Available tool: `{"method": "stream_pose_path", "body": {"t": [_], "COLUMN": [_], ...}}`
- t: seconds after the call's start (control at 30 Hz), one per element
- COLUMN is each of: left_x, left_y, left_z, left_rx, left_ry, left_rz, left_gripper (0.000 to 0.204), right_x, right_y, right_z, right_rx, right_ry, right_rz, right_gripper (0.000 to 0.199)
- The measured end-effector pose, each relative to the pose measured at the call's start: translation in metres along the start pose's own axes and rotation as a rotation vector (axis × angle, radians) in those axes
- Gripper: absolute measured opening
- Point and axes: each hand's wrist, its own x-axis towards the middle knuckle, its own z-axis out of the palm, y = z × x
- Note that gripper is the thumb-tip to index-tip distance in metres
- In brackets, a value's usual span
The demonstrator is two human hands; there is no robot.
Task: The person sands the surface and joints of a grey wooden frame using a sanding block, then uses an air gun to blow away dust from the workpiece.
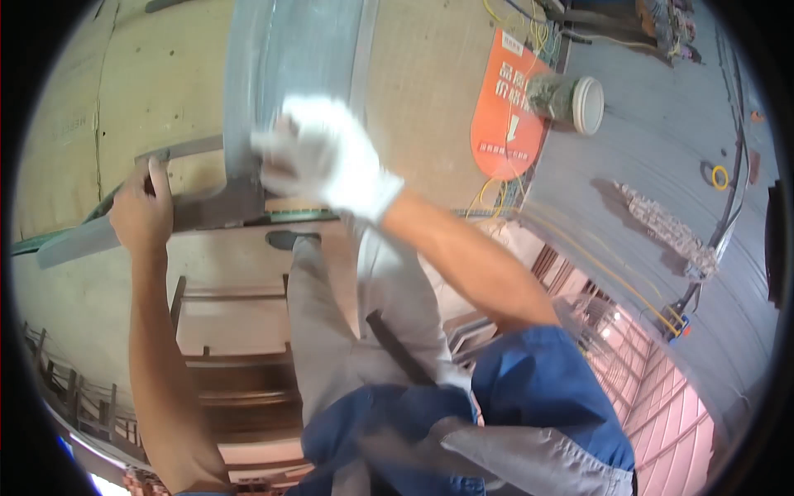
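My bare left hand [145, 207] is closed on a grey flat-sided frame piece [83, 245] at the left, its fingers bent over the edge near a thin grey bar [194, 149]. The frame piece runs right to a wide grey upright strip [242, 83]. My right hand [318, 157], in a white glove, is over that strip's edge and a bluish-grey smooth panel [313, 58]. Motion smears its fingers; a greyish patch shows by them, and whether they hold anything cannot be told.
Tan boards [157, 74] lie under the grey pieces. To the right are an orange-red rounded sign [496, 124], a dirty white bucket [585, 106] on its side, yellow cords and a yellow ring [719, 177]. Brown bars [248, 388] stand below; pink panels [653, 397] lie lower right.
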Motion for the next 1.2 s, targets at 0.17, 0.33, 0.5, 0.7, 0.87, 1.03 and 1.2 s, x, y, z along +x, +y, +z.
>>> {"method": "stream_pose_path", "body": {"t": [0.17,0.33,0.5,0.7,0.87,1.03,1.2], "left_x": [0.010,0.008,0.006,0.010,0.005,0.017,0.008], "left_y": [0.024,0.030,0.016,0.026,0.023,0.033,0.029], "left_z": [-0.010,-0.001,-0.002,-0.001,-0.004,-0.006,-0.013], "left_rx": [-0.092,-0.097,-0.021,-0.104,-0.097,-0.030,-0.083], "left_ry": [0.029,0.041,0.032,0.033,0.004,-0.033,0.035], "left_rz": [0.080,0.060,0.023,0.091,0.078,0.042,0.079], "left_gripper": [0.037,0.034,0.034,0.034,0.036,0.035,0.034], "right_x": [0.096,0.128,0.019,0.137,0.176,0.111,0.016], "right_y": [0.097,0.135,0.028,0.132,0.107,0.055,-0.054], "right_z": [-0.070,-0.082,-0.012,-0.082,-0.087,-0.040,0.022], "right_rx": [-0.045,0.013,0.109,0.019,0.019,-0.021,0.189], "right_ry": [0.089,0.447,0.292,0.553,0.717,0.740,0.705], "right_rz": [-0.101,-0.105,0.030,0.023,0.577,0.704,0.949], "right_gripper": [0.046,0.041,0.060,0.034,0.021,0.030,0.053]}}
